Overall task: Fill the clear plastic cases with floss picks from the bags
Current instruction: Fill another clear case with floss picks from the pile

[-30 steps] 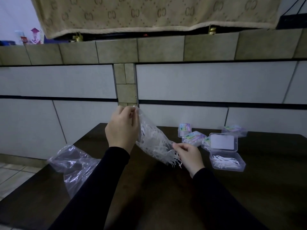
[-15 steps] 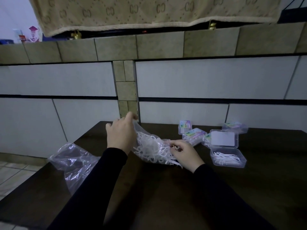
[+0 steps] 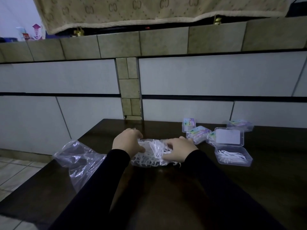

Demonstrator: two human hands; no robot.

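On the dark table (image 3: 166, 188), left hand (image 3: 127, 141) and right hand (image 3: 180, 149) grip the bag of floss picks (image 3: 150, 154) — case labels (image 3: 197, 130) unreadable.

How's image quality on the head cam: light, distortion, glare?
Head view: dim and bluish, the dark table underexposed; wide-angle bowing bends the wall tile lines; faint sheen on the empty bag; floss picks in the open case stay legible; both sleeves nearly merge with the table.
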